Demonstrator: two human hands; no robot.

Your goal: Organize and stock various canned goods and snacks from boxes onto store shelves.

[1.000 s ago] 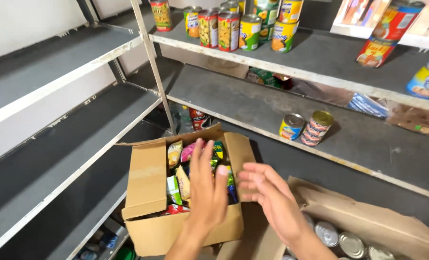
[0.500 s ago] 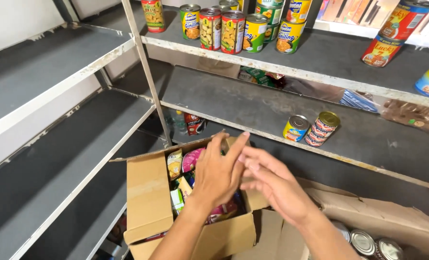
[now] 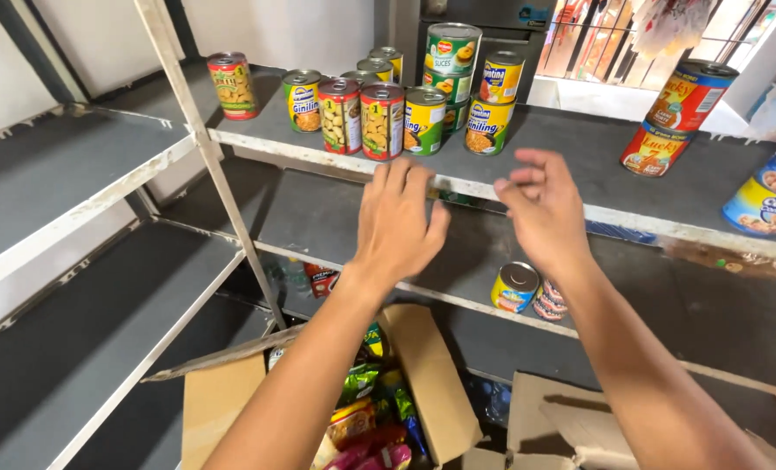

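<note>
Hands raised before the upper shelf (image 3: 580,152): left hand (image 3: 397,222) and right hand (image 3: 545,209) both empty, fingers spread, just below the cluster of cans (image 3: 384,117) standing on that shelf. Half a second ago both hovered low over the open cardboard box (image 3: 431,383); now they are well above it.

Both empty hands — left hand (image 3: 395,218), right hand (image 3: 545,209) — raised near the shelf's cans (image 3: 381,120).

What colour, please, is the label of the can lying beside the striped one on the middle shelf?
Mostly yellow with some blue, on the can; the head view shows it.
</note>
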